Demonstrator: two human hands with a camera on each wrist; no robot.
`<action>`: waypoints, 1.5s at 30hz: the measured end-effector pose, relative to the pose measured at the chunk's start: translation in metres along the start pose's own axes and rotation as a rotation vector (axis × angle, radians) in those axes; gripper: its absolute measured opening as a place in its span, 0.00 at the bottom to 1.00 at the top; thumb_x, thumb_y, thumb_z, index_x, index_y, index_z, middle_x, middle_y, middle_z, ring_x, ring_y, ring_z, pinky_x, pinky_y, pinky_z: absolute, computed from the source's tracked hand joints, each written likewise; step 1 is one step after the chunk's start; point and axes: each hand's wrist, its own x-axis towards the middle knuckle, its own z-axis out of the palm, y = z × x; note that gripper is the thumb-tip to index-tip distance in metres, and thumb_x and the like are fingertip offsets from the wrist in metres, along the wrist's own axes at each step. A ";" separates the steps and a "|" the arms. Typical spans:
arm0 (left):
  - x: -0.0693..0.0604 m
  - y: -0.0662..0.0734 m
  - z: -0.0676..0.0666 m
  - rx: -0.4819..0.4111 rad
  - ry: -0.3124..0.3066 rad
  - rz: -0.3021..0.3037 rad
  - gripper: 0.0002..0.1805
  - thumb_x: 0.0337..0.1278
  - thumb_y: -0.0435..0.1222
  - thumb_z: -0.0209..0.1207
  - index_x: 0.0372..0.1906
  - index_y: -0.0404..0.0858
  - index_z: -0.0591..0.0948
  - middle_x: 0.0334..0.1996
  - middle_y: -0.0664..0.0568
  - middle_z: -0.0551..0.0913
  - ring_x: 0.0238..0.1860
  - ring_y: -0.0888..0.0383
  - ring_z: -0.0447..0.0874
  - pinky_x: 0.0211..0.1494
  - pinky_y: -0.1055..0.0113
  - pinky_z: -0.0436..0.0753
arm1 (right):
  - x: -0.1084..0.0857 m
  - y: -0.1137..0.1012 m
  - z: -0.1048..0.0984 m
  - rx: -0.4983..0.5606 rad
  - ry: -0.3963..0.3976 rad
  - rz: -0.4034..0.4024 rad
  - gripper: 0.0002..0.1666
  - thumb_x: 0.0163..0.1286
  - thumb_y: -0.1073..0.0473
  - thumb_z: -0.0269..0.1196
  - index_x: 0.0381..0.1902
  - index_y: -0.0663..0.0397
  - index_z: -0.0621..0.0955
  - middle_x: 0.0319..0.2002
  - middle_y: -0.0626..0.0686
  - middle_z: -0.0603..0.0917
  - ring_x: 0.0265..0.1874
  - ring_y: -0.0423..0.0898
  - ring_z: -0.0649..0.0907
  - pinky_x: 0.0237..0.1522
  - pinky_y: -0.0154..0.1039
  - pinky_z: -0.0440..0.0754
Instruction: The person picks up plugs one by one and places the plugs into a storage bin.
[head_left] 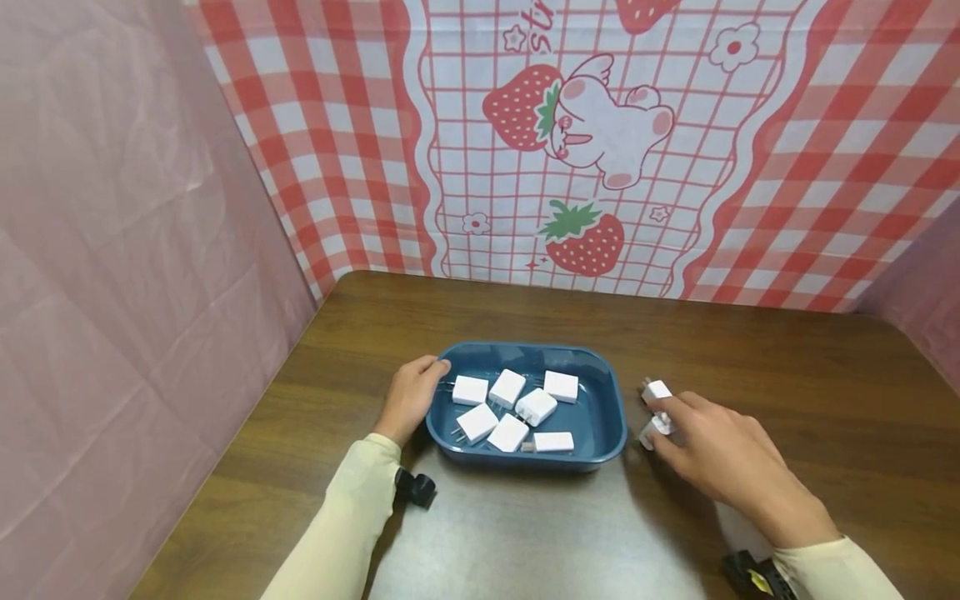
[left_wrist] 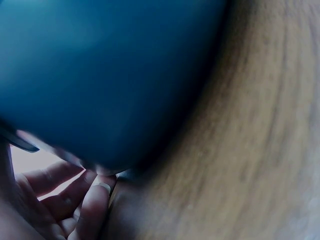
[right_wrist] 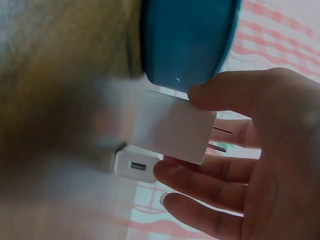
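Observation:
A blue plastic basin (head_left: 603, 450) stands on the wooden table with several white charger plugs (head_left: 476, 423) lying loose in it, some with metal prongs showing. My left hand (head_left: 412, 398) grips its left end, thumb over the rim and fingers against the outer wall; the left wrist view shows those curled fingers (left_wrist: 95, 205) under the wall. To the right of the basin, my right hand (head_left: 731, 450) pinches a white charger plug (right_wrist: 172, 127) between thumb and fingers, two prongs toward the palm. Beside the fingertips is another charger plug (right_wrist: 137, 166), its USB port visible.
The brown wooden table (head_left: 360, 325) runs back to a red checked cloth (head_left: 337, 125) with strawberry prints. Pink fabric (head_left: 135, 275) hangs at the left side. Black wrist straps with devices (head_left: 420, 489) are on both forearms.

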 end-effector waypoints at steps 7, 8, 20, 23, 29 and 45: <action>0.001 0.000 0.000 0.001 0.001 -0.005 0.20 0.68 0.47 0.55 0.48 0.37 0.86 0.48 0.45 0.85 0.52 0.47 0.80 0.60 0.50 0.74 | -0.003 0.003 -0.012 -0.016 -0.007 0.021 0.24 0.58 0.47 0.72 0.49 0.51 0.84 0.41 0.52 0.85 0.31 0.49 0.84 0.25 0.54 0.79; 0.001 -0.001 0.000 0.002 0.000 -0.004 0.20 0.68 0.47 0.55 0.48 0.37 0.86 0.48 0.45 0.85 0.52 0.47 0.80 0.60 0.50 0.74 | -0.004 0.004 -0.013 -0.018 -0.006 0.020 0.24 0.58 0.47 0.72 0.49 0.51 0.84 0.41 0.52 0.85 0.32 0.49 0.84 0.25 0.54 0.79; 0.000 -0.001 0.002 -0.013 -0.005 -0.003 0.19 0.68 0.47 0.55 0.48 0.37 0.86 0.47 0.46 0.85 0.51 0.48 0.79 0.59 0.50 0.74 | -0.003 0.000 -0.027 -0.012 0.041 0.003 0.26 0.59 0.46 0.72 0.54 0.49 0.84 0.46 0.54 0.86 0.33 0.50 0.85 0.24 0.52 0.79; -0.001 0.000 0.002 -0.011 -0.009 -0.011 0.19 0.68 0.47 0.55 0.48 0.37 0.86 0.47 0.46 0.85 0.51 0.47 0.79 0.60 0.49 0.74 | -0.003 -0.001 -0.030 -0.007 0.070 -0.007 0.27 0.59 0.45 0.72 0.54 0.48 0.84 0.46 0.54 0.86 0.32 0.49 0.85 0.23 0.51 0.78; 0.000 -0.001 0.002 -0.003 -0.004 -0.003 0.20 0.68 0.47 0.55 0.48 0.37 0.86 0.48 0.45 0.85 0.52 0.47 0.80 0.60 0.49 0.74 | -0.002 -0.007 -0.034 0.003 0.106 -0.023 0.28 0.58 0.44 0.73 0.55 0.47 0.83 0.45 0.52 0.86 0.30 0.47 0.84 0.21 0.48 0.77; 0.001 -0.002 0.001 -0.006 0.015 0.028 0.18 0.67 0.46 0.56 0.45 0.37 0.87 0.44 0.47 0.86 0.48 0.49 0.81 0.56 0.52 0.76 | 0.013 -0.046 -0.034 0.050 0.190 -0.124 0.22 0.59 0.46 0.72 0.49 0.46 0.85 0.41 0.47 0.86 0.27 0.41 0.81 0.21 0.40 0.74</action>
